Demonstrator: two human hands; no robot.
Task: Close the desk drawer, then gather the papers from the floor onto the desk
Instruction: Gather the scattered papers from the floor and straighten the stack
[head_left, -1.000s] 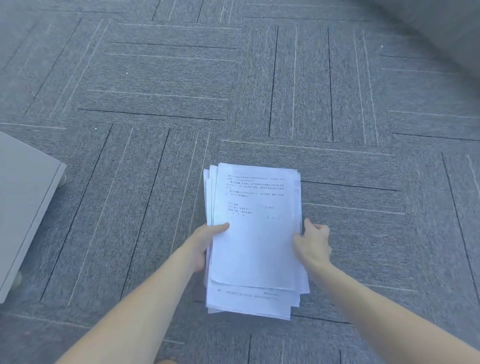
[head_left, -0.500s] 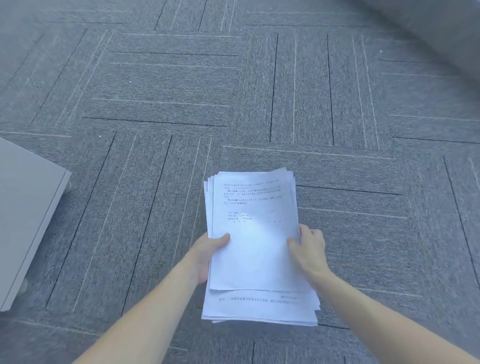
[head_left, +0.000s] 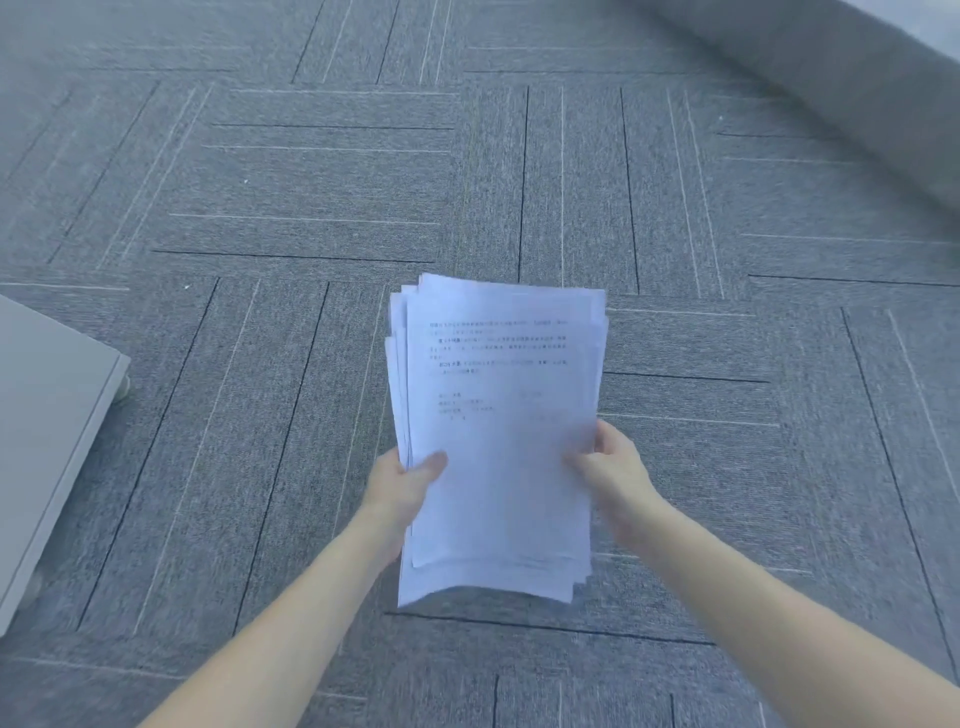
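Fingers of both your hands are closed on the stack of papers (head_left: 498, 431), one hand at each long edge, a little below the middle of the stack. Beneath everything lies the grey carpet (head_left: 727, 364), laid in square tiles with thin dark and pale lines, and the papers are lifted clear of it, their near edge sagging in a shallow curve. At the far left a pale grey cabinet (head_left: 47, 441) shows only its top and one corner; it stands well apart from the stack. A grey band (head_left: 831, 93) crosses the top right corner, too blurred to identify.

The sheets are white, loosely squared, with edges fanning out on the left side; the top sheet carries printed lines too small to read. Your left hand (head_left: 400, 486) grips the left edge with the thumb (head_left: 431, 462) pressed flat on the top sheet and the remaining fingers hidden underneath. Your right hand (head_left: 615, 467) pinches the right edge, its thumb on top and the fingers curled behind the sheets.
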